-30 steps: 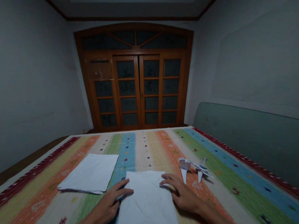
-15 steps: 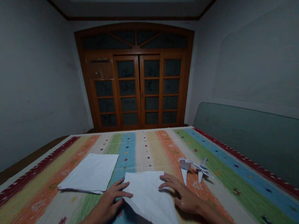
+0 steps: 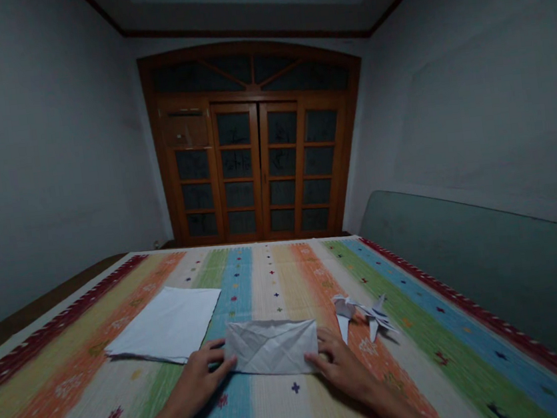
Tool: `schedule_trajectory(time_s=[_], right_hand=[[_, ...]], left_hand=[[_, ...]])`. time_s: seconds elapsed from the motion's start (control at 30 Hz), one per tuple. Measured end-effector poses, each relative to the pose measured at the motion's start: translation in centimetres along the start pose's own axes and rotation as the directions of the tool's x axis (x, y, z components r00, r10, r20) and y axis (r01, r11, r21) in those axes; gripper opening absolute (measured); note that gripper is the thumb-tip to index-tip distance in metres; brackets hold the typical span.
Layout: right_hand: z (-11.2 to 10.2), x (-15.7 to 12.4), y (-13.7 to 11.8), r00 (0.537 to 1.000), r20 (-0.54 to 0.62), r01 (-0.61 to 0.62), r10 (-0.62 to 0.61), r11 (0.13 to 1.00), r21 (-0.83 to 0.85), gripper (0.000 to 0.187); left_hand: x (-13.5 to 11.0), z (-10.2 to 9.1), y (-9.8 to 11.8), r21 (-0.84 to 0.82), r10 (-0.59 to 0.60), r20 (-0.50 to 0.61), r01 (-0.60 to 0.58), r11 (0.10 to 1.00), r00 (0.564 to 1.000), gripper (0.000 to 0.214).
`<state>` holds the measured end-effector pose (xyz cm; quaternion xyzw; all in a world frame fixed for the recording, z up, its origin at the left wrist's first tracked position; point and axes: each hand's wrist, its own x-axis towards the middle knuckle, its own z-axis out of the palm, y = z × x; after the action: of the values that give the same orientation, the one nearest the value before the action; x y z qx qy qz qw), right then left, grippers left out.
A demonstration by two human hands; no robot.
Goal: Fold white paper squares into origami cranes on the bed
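Observation:
A sheet of white paper, folded into a creased, flat rectangle (image 3: 273, 347), lies at the middle of the striped cover. My left hand (image 3: 196, 383) grips its left end, and my right hand (image 3: 339, 368) grips its right end. Left of it lies a stack of white paper sheets (image 3: 166, 326), close to my left fingers. Beyond my right hand sit folded white paper origami figures (image 3: 365, 313), not touching the hand.
The surface is covered by a multicoloured striped cloth (image 3: 275, 270) with a red border. A green padded bench back (image 3: 488, 279) runs along the right side. A wooden glazed double door (image 3: 258, 164) stands beyond the far edge.
The sheet has gone from a flat square, then a shape with a corner towards me, to a narrow folded rectangle. My hands have drawn in to its ends.

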<state>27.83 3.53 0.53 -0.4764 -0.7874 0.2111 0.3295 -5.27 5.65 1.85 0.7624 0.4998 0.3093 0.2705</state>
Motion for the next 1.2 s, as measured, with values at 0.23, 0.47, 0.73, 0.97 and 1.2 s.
schedule_trajectory(time_s=[0.23,0.47,0.73,0.97,1.2], right_hand=[[0.4,-0.1,-0.2,0.985,-0.109,-0.15,0.133,0.975,-0.162,0.027],[0.3,-0.4,-1.4,0.977,-0.146,-0.196,0.157,0.931,-0.307,0.023],[0.7,-1.1,-2.5,0.996,-0.074,0.038,-0.057,0.973,-0.226,0.016],[0.7,-2.0,-3.4,0.99,0.122,0.096,-0.072,0.975,-0.199,0.036],[0.5,-1.9,-3.5,0.985,0.154,0.114,-0.083,0.971,-0.208,0.038]], left_hand=[[-0.4,1.3,0.4,-0.011,-0.12,-0.141,0.119,0.993,0.983,0.062],[-1.3,2.1,1.7,0.28,-0.007,-0.087,0.031,0.96,0.996,0.029],[-2.0,2.5,1.0,0.35,0.253,0.018,-0.243,0.905,0.967,0.023],[-2.2,2.3,-0.4,0.343,0.321,0.116,-0.341,0.875,0.94,0.041],[-1.8,1.7,0.8,0.303,0.404,0.115,-0.419,0.856,0.907,0.019]])
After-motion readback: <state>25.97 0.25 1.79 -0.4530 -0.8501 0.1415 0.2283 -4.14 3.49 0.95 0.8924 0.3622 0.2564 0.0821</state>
